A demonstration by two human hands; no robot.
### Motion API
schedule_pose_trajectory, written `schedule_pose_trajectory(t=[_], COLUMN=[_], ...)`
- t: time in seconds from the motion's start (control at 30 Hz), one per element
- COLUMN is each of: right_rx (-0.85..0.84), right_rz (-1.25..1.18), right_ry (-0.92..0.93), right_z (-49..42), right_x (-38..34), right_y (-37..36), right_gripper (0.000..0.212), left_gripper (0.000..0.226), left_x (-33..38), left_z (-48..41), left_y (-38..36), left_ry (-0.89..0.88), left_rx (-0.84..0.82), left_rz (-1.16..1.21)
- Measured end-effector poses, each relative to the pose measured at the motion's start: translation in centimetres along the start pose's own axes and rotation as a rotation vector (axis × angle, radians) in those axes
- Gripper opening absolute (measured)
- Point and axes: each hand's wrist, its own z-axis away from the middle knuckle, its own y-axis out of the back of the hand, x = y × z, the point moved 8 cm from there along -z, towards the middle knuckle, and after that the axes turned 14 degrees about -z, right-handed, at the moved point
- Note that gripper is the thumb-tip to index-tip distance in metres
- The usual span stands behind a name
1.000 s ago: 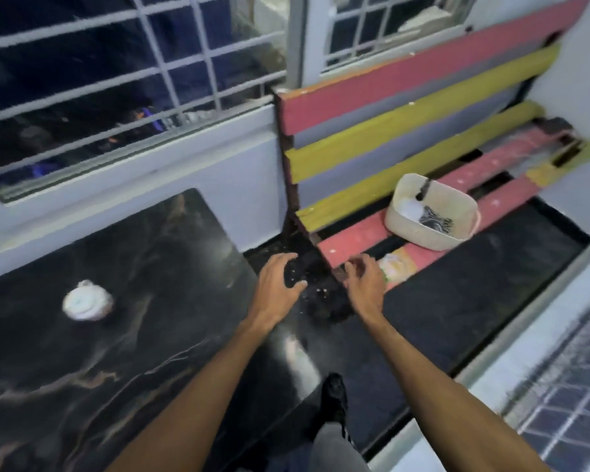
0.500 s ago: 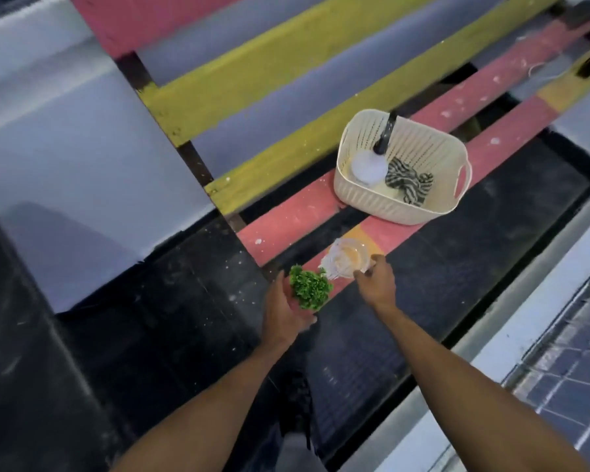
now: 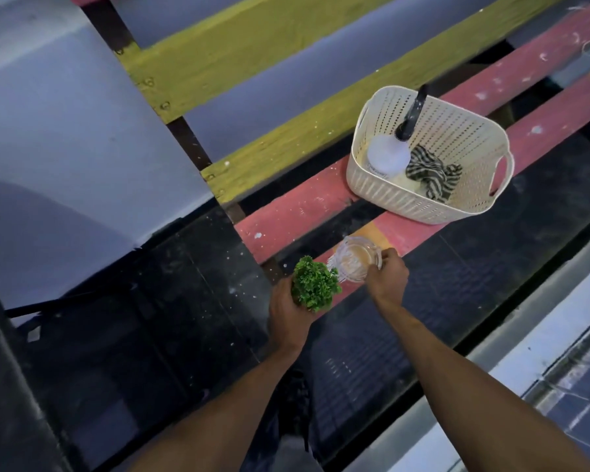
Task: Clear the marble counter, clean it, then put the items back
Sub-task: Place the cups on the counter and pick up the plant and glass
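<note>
- Setting down advised: small plant (image 3: 315, 282) is gripped in left hand (image 3: 288, 310); glass jar (image 3: 356, 262) is pinched by right hand (image 3: 387, 279).
- Jar to be kept level, placed at 7 o'clock of basket (image 3: 491, 199).

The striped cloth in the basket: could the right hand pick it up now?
Probably not yet: the right hand is already holding the glass jar. The striped cloth itself lies uncovered in the open basket.

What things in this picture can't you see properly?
Head view:
- Little green plant: its base is hidden by the left hand.
- Glass jar: partly covered by the right hand.
- Spray bottle in the basket: label too small.
- Striped cloth: crumpled.
</note>
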Motion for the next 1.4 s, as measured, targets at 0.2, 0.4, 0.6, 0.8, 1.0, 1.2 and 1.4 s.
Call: schedule_pose_trajectory(t=[0.2, 0.4, 0.6, 0.8, 1.0, 1.2, 1.4], right_rx=[-0.06, -0.108, -0.184, -0.308, -0.532, -0.657, -0.664], right_rz=[0.0, -0.055, -0.075, -0.083, -0.049, 0.038, 0.133], right_ry=[0.058, 0.167, 0.331, 0.461, 0.42, 0.446, 0.542], right_z=[5.3, 15.5, 28.8, 47.7, 66.0, 76.7, 80.2], right_x=[-4.5, -13.4, -22.5, -28.0, -28.7, -27.8, -26.7], right_y=[0.6, 1.0, -0.6, -7.3, -18.6, -27.8, -30.5], right_gripper=[0.019, 0.017, 0.017, 0.02, 0.024, 0.028, 0.025], left_gripper=[0.036, 0.037, 0.046, 0.041, 0.04, 0.035, 0.039], left_x=[1.7, 4.6, 1.0, -10.4, -25.9, -35.6, -39.8], left_z=[1.6, 5.7, 11.0, 16.9, 19.4, 16.9, 12.6], left_y=[8.2, 23.2, 39.7, 57.9, 72.8, 79.0, 78.2], left_ry=[-0.035, -0.096, -0.136, -0.162, 0.008, 0.134, 0.211], left_rx=[0.043, 0.163, 0.302, 0.376, 0.346, 0.281, 0.224], left_rz=[0.04, 0.088, 0.095, 0.108, 0.019, -0.059, -0.008])
